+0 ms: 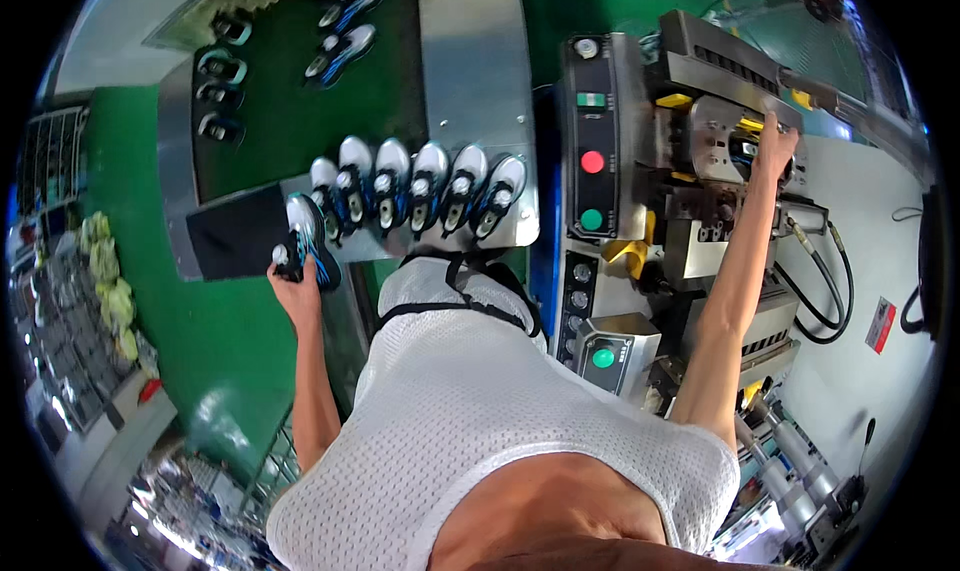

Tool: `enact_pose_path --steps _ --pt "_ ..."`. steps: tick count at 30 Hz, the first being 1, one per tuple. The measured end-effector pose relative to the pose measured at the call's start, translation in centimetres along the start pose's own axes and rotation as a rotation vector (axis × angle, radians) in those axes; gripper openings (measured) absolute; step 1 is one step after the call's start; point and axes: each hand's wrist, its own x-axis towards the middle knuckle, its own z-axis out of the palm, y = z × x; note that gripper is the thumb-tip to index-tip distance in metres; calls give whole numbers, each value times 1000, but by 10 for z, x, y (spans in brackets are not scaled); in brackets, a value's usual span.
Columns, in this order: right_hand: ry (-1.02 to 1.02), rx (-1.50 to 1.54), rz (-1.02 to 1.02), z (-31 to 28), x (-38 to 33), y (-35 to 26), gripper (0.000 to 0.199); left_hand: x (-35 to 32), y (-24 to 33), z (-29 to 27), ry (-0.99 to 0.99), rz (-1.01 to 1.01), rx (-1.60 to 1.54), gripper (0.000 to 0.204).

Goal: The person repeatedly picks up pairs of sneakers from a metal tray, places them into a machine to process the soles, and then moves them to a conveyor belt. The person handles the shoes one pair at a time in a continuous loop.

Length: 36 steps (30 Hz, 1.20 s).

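My left hand is closed around the heel end of a sneaker, which is white at the toe with black and blue sides. It holds the shoe over the left end of the bench, beside a black pad. At the right, my right hand reaches into the head of a metal machine. Its fingers are slightly blurred and partly hidden, beside a dark piece with yellow parts above it. Whether the fingers grip that piece cannot be made out.
Several similar sneakers stand in a row along the metal bench. More shoes lie on a green surface beyond. A control panel with red and green buttons stands left of the machine. Black hoses loop at its right.
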Motion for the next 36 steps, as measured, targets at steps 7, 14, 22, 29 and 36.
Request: enact_pose_path --steps 7,14,22,29,36 --pt "-222 -156 -514 40 -318 -42 79 59 -66 13 76 97 -26 65" --pt "-514 -813 -535 69 -373 30 90 95 -87 69 -152 -40 -1 70" --pt "-1125 247 -470 181 -560 -181 58 107 -99 60 -331 -8 -120 62" --pt "-1166 52 -491 303 -684 -165 74 152 -134 11 -395 -447 -429 53" --pt "-1131 375 110 285 -668 -196 67 226 -43 -22 -534 -170 -399 47"
